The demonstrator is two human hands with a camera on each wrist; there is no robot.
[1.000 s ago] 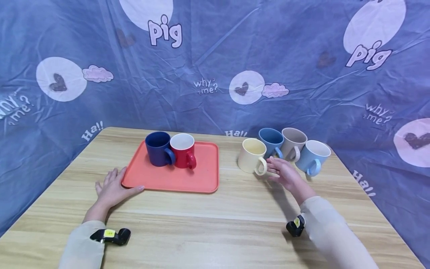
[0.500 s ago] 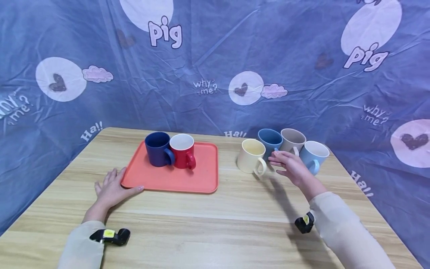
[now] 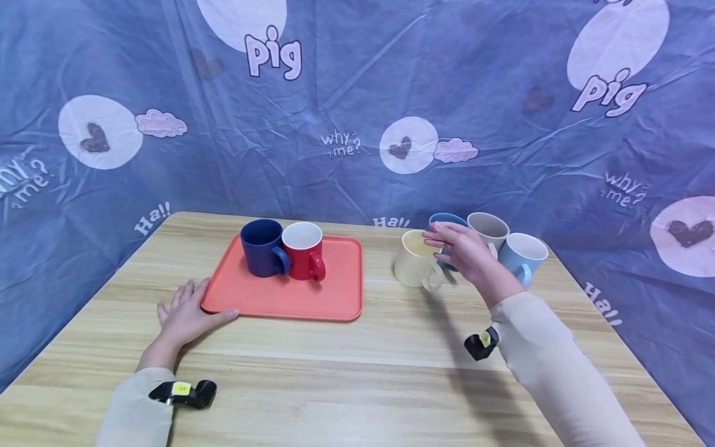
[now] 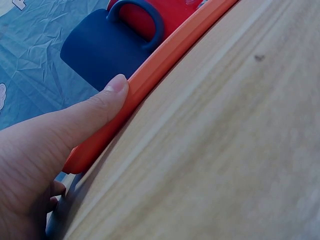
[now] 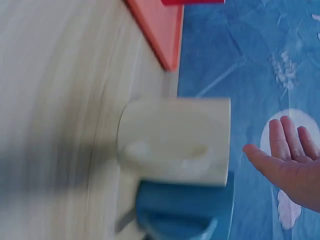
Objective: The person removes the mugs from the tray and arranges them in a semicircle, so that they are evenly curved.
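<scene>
My left hand (image 3: 187, 320) lies at the front left corner of an orange-red tray (image 3: 335, 304). Its thumb rests along the front rim; the other fingers are spread beside the left edge. On the tray stand a navy mug (image 3: 261, 251) and a red mug (image 3: 300, 257), side by side. My right hand (image 3: 460, 248) is raised above the right side of a cream mug (image 3: 410, 264), fingers extended and holding nothing. In the right wrist view, a gap separates this hand (image 5: 295, 165) from the cream mug (image 5: 175, 135).
Behind the right hand, a teal-blue mug (image 3: 447, 218) is partly hidden. Beside it stand a grey-beige mug (image 3: 488, 228) and a light blue mug (image 3: 525, 251). A blue printed cloth (image 3: 335, 93) hangs behind the wooden table (image 3: 313, 385).
My right hand first drew back slightly from the cream mug's handle, then rose and moved left over that mug. The left hand, tray and mugs stay where they were.
</scene>
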